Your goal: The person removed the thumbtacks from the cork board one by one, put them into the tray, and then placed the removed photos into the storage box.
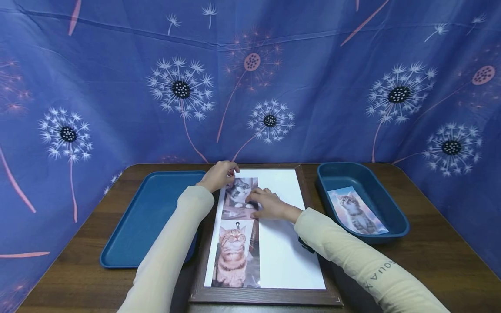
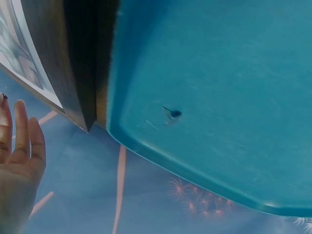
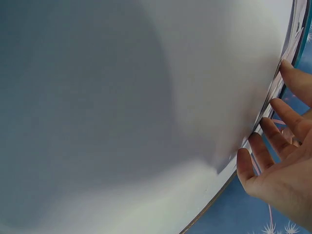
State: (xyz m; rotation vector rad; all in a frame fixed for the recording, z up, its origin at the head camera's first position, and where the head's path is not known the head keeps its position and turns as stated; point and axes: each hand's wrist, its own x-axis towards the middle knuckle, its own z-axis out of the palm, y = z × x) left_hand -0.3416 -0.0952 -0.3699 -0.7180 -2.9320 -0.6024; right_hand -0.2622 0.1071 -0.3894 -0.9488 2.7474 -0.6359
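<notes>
Pin (image 2: 4,97) now pinched in left hand (image 1: 219,175), near top of gray cat photo (image 1: 238,198); right hand (image 1: 272,206) loosely spread, touching photo's right edge.

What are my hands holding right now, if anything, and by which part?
Your left hand seems to pinch a small dark pin by its head. Your right hand appears to grip nothing, just touching the upper cat photo.

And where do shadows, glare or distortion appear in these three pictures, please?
Head: dark shadows on the table beside the frame; left wrist: the frame's edge looks bowed, a bright glint on the rim of the blue tray; right wrist: a broad soft shadow across the white panel.
</notes>
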